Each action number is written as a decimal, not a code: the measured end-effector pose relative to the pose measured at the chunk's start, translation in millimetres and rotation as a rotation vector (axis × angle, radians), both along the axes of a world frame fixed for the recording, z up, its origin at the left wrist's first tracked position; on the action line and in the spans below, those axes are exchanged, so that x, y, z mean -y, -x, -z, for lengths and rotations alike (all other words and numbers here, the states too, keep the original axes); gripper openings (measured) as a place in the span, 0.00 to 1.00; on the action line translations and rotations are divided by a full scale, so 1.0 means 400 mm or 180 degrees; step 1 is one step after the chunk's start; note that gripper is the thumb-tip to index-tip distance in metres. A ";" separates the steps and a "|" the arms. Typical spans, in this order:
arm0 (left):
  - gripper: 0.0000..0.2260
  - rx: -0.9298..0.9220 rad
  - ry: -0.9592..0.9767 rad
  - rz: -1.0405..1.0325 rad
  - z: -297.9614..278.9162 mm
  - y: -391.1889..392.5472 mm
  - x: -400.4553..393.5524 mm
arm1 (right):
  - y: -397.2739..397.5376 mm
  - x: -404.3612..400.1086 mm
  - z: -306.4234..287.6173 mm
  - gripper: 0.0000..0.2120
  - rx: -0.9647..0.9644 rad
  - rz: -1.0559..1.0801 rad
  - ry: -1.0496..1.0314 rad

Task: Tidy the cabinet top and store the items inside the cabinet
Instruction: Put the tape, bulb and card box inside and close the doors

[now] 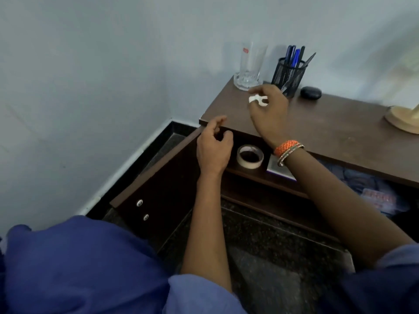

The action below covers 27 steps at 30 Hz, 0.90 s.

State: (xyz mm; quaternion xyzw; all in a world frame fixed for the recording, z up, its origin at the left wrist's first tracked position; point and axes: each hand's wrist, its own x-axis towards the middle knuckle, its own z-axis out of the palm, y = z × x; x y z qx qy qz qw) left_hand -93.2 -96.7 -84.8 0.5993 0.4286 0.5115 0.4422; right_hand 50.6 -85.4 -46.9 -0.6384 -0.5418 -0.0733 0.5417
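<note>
White scrap (257, 100) pinched in raised right hand (268, 109); left hand (213, 148) loosely curled.

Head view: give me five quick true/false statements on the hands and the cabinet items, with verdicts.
1. The right hand holds a small white object. True.
2. The drinking glass lies on its side. False: it stands upright on the cabinet top.
3. The tape roll sits on the shelf inside the cabinet. True.
4. The left hand grips the pen holder. False: it holds nothing.
5. The cabinet door is closed. False: it stands open.
</note>
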 end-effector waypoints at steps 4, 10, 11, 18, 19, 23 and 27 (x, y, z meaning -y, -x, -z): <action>0.28 -0.0909 -0.0736 0.0180 -0.038 -0.008 -0.049 | -0.094 -0.076 0.021 0.20 0.0569 0.0344 0.0648; 0.23 -0.2271 -0.1061 -0.0101 -0.038 0.011 -0.164 | -0.154 -0.118 0.042 0.29 0.1257 0.0600 0.1404; 0.22 -0.2245 -0.0867 0.0007 -0.034 0.019 -0.180 | -0.157 -0.124 0.042 0.30 0.1132 0.0581 0.1479; 0.21 -0.2946 -0.0336 0.0110 0.015 0.049 -0.178 | -0.178 -0.141 0.061 0.24 0.0848 0.0372 0.1627; 0.21 -0.2912 -0.0298 0.0106 0.013 0.050 -0.180 | -0.179 -0.142 0.061 0.22 0.0896 0.0366 0.1607; 0.21 -0.2920 -0.0321 0.0035 0.007 0.052 -0.177 | -0.183 -0.141 0.061 0.18 0.1025 0.0328 0.1524; 0.21 -0.2850 -0.0358 0.0058 0.010 0.053 -0.175 | -0.188 -0.137 0.065 0.19 0.1060 0.0369 0.1464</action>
